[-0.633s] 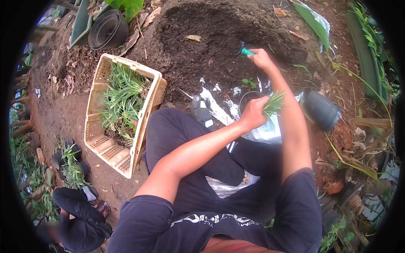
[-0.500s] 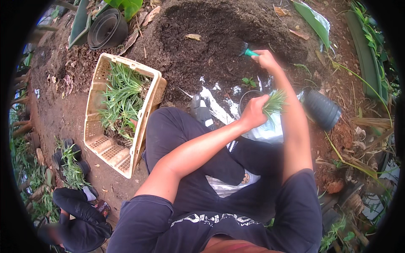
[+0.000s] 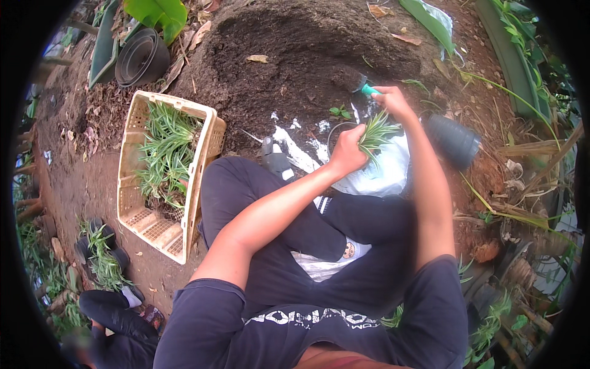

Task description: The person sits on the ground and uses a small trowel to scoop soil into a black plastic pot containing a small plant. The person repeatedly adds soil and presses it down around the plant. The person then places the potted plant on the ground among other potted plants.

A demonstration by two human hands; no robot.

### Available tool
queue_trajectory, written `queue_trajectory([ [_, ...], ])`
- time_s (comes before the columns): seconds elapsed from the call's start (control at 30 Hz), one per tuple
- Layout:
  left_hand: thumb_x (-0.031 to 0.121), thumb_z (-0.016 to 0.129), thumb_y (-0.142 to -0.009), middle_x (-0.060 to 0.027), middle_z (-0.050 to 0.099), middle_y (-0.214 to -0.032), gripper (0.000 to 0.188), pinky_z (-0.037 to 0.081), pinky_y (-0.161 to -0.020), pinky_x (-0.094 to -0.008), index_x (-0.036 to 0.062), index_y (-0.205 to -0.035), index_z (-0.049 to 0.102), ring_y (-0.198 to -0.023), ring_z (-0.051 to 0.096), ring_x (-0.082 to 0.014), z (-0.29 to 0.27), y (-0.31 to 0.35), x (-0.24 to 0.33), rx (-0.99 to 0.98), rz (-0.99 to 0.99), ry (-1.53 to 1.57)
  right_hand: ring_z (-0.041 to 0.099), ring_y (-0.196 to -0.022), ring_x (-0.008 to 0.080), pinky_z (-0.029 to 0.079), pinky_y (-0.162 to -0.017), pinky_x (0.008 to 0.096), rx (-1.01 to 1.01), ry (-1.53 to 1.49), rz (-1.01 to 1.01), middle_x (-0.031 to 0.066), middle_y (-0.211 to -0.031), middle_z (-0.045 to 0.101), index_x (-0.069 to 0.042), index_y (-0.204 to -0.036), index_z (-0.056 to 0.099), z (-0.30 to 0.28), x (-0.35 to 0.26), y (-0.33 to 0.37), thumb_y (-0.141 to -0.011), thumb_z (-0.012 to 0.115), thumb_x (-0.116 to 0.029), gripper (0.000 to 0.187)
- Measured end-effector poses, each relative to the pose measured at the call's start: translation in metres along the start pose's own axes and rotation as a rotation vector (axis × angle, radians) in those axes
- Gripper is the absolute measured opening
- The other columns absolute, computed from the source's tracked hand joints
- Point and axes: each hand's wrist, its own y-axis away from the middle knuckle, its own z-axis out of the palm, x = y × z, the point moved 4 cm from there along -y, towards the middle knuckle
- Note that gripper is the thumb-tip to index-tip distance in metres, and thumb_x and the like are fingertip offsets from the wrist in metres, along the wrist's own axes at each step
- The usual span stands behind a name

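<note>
Slim green-handled trowel (image 3: pixel 367 88) is sitting at one o'clock in the view, its long axis running toward ten o'clock, blade end leading over loose brown soil (image 3: pixel 283 80); the bare right hand (image 3: pixel 396 103) is clamping it; the bare left hand (image 3: pixel 350 150) is gripping a narrow-leaved, green-and-pale-striped plant (image 3: pixel 376 132), which is fanning toward two o'clock.

Head cam, dwn @ hands (image 3: pixel 349 151)

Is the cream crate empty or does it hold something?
Partly filled: leafy plants lie inside the crate, with bare lattice showing below them in the picture.
</note>
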Motion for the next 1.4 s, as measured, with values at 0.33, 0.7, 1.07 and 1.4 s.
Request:
queue_trajectory([
  [0.33,0.001,0.070,-0.084,-0.0166,0.072,-0.082,0.019,0.054,-0.068,-0.0388,-0.0003,-0.103,0.067,-0.075,0.073,-0.0322,0.000,-0.002,0.005,0.013,-0.012,-0.012,0.044,-0.060,0.0062,0.033,-0.051,0.0266,-0.021,-0.127,-0.009,-0.0045,-0.077,0.057,-0.005,-0.134,0.072,-0.014,-0.002,0.024,-0.096,0.070,-0.014,0.039],
  [0.7,0.006,0.067,-0.094,-0.0001,0.067,-0.078,0.014,0.051,-0.062,-0.0280,0.0025,-0.107,0.069,-0.069,0.064,-0.0081,-0.003,-0.007,-0.016,0.067,-0.073,0.014,0.045,-0.061,0.0070,0.036,-0.053,0.0267,-0.063,0.039,0.018,-0.0044,-0.073,0.054,-0.004,-0.137,0.069,-0.075,0.011,0.140,-0.098,0.067,-0.013,0.040],
  [1.07,0.004,0.063,-0.097,-0.0027,0.068,-0.079,0.012,0.054,-0.060,-0.0275,0.0011,-0.107,0.069,-0.064,0.065,-0.0100,-0.006,-0.014,-0.033,-0.010,-0.204,0.217,0.069,-0.089,0.0239,0.053,-0.085,0.0386,-0.075,0.353,-0.132,0.0163,-0.100,0.077,-0.003,-0.128,0.074,-0.069,0.037,0.191,-0.092,0.071,-0.014,0.037],
  [1.4,0.006,0.065,-0.098,-0.0020,0.068,-0.083,0.015,0.053,-0.063,-0.0264,-0.0004,-0.111,0.069,-0.070,0.065,-0.0088,-0.008,0.006,-0.018,0.092,-0.087,-0.018,0.074,-0.099,0.0366,0.056,-0.088,0.0426,0.246,0.454,-0.257,0.0259,-0.104,0.075,-0.001,-0.121,0.075,-0.002,-0.005,0.224,-0.091,0.078,-0.013,0.033],
])
